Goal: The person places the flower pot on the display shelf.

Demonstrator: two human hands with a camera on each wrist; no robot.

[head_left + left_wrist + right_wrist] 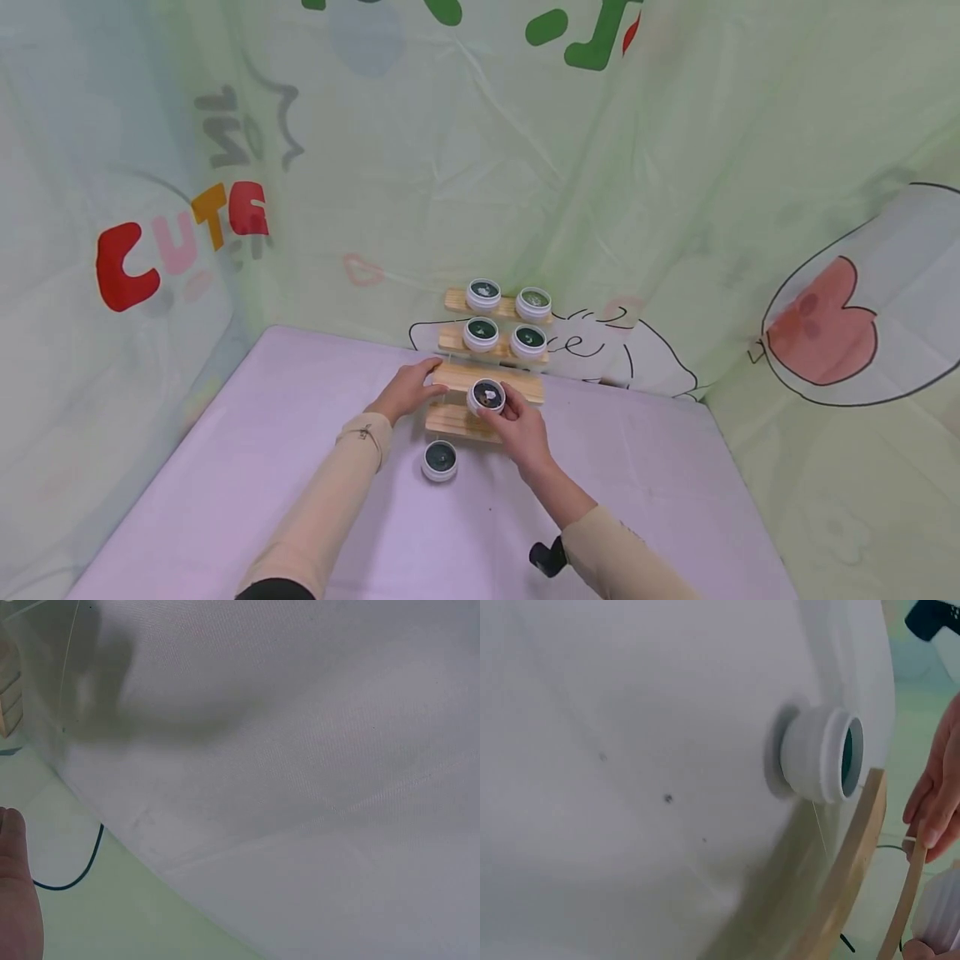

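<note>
A tiered wooden shelf stand (517, 382) is at the far side of the table. My left hand (405, 392) grips the left end of its third board from the top, thumb and fingers at the edge in the right wrist view. My right hand (527, 435) holds a small white jar (486, 398) with dark contents over the lower boards. The held jar (939, 911) shows only partly in the right wrist view. One more white jar (439, 461), open and dark green inside, sits on the table before the stand.
The top board bears a left jar (483, 294) and a right jar (533, 304); on the second board are another left jar (481, 333) and right jar (528, 341). A printed cloth backdrop (465, 167) hangs close behind. A black object (548, 557) shows beside the right sleeve.
</note>
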